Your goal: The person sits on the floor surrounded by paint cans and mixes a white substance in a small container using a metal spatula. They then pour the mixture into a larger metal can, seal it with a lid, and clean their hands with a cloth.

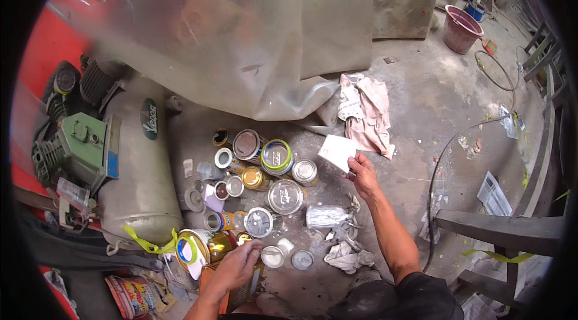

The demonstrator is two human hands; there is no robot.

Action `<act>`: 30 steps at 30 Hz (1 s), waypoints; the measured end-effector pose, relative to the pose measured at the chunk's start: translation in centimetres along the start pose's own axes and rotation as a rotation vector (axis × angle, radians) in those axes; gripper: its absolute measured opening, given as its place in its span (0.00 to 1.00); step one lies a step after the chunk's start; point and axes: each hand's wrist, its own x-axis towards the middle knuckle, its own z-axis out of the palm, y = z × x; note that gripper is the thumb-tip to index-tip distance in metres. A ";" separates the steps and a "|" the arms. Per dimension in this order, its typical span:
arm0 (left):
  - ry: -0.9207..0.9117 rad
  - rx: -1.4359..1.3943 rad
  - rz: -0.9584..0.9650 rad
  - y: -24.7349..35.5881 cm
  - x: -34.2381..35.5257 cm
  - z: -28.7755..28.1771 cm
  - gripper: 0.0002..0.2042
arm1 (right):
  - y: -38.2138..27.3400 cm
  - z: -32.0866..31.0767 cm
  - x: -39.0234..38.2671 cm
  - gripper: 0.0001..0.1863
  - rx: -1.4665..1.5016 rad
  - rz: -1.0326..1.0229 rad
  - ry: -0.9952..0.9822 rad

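Observation:
My right hand [363,175] pinches the lower right corner of a white square sheet [337,152], with faint marks on it, in front of a crumpled pink rag [370,109]. My left hand [239,264] is low, its fingers curled together; whatever they hold, if anything, is hidden. Beside its fingertips stands a small tub of white stuff [273,257], with a small grey-filled cup [302,260] to the right. Ahead is a cluster of several paint cans, among them a can with a yellow-green rim [277,157], a silver-lidded can [285,197] and a gold-lidded can [254,178].
A grey air compressor [138,169] stands at the left. Cloudy plastic sheeting [253,37] hangs across the far side. A plastic-wrapped spray gun [328,216] and a whitish crumpled cloth [348,256] lie nearby. A hose [435,181], a dark metal frame [500,231] and a maroon bucket [462,30] are at the right.

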 end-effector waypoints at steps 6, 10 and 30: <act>-0.056 0.075 0.092 0.5 0.4 0.1 0.15 | -4.3 -1.0 -4.2 0.12 0.052 -0.124 -0.412; -0.048 0.140 0.205 -0.1 -0.2 0.1 0.16 | -5.4 1.0 -6.2 0.12 0.019 -0.099 -0.547; 0.071 -0.059 0.164 -2.0 0.3 0.4 0.16 | -9.4 9.1 -12.1 0.17 0.590 0.064 -0.465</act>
